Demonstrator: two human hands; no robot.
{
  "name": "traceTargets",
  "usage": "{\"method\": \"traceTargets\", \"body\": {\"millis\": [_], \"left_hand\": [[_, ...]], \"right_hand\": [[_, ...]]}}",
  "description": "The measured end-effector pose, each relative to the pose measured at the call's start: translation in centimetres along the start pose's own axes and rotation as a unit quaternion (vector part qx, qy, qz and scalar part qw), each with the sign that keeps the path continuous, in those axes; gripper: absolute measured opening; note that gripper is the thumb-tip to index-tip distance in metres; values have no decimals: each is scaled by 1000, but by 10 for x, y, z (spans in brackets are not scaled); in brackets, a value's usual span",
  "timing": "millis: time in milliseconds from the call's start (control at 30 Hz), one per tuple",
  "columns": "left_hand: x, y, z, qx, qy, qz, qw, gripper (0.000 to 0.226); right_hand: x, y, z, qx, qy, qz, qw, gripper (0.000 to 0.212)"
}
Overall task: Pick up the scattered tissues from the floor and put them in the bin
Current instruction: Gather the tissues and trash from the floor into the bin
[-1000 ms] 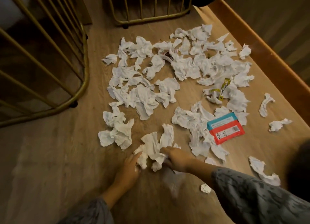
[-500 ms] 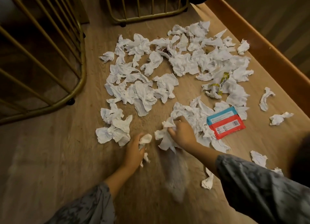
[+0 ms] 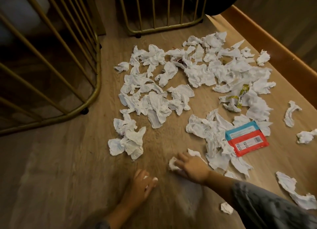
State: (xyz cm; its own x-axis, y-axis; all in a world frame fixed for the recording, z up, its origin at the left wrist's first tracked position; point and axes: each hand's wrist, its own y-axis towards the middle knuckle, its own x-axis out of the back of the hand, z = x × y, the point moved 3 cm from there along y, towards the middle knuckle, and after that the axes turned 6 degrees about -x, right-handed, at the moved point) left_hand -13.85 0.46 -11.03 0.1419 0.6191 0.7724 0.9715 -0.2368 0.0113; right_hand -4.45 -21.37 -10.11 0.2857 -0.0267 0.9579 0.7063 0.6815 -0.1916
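Both hands clutch tissues over littered floor.

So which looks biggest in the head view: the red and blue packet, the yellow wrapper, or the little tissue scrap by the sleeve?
1. Packet, clearly the largest.
2. Yellow wrapper, partly hidden by tissues.
3. Tissue scrap, smallest, though it lies nearest the camera.

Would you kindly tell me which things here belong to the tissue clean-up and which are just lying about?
Part of the job:
- scattered tissues
- wad under the right hand
- bits in the left hand

Just lying about:
- red and blue packet
- yellow wrapper
- gold wire frames
- wooden ledge
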Motion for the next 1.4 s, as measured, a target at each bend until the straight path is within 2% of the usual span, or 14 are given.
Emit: {"method": "traceTargets", "body": {"millis": [133, 200, 267, 367, 433, 567, 667, 800, 900, 967, 1033, 1133, 1267, 1400], "left_hand": [[35, 42, 2, 95, -82, -192, 973, 23], [58, 66, 14, 101, -56, -290, 950, 36], [74, 84, 29, 139, -35, -324, 935, 45], [62, 88, 57, 261, 20, -247, 933, 49], [45, 71, 69, 287, 58, -188, 938, 61], [30, 25, 64, 280, -87, -164, 942, 57], [31, 1, 65, 279, -111, -220, 928, 29], [43, -18, 73, 261, -63, -243, 932, 63], [55, -26, 80, 273, -46, -261, 925, 40], [56, -29, 83, 261, -34, -235, 936, 5], [53, -30, 88, 244, -14, -222, 944, 18], [57, -23, 82, 265, -12, -255, 930, 21], [61, 3, 67, 268, -71, -258, 926, 23], [73, 61, 42, 218, -94, -216, 947, 33]], "right_hand": [[48, 42, 2, -87, 115, -103, 984, 26], [66, 65, 10, -126, 141, -145, 971, 26], [76, 90, 18, -147, 191, -165, 956, 32], [84, 126, 31, -166, 299, -185, 921, 25], [90, 148, 40, -155, 320, -208, 911, 18], [96, 189, 56, -131, 340, -211, 907, 24], [94, 215, 72, -71, 283, -172, 941, 32], [59, 228, 89, -2, 135, -21, 991, 49], [18, 215, 93, 29, 65, 15, 997, 55], [-1, 195, 92, 37, 53, -11, 998, 65], [-11, 174, 91, 36, 71, -54, 995, 66], [-17, 149, 89, 65, 125, -127, 982, 35], [-4, 126, 71, 95, 173, -141, 970, 25], [38, 113, 41, -9, 260, -162, 952, 29]]}}
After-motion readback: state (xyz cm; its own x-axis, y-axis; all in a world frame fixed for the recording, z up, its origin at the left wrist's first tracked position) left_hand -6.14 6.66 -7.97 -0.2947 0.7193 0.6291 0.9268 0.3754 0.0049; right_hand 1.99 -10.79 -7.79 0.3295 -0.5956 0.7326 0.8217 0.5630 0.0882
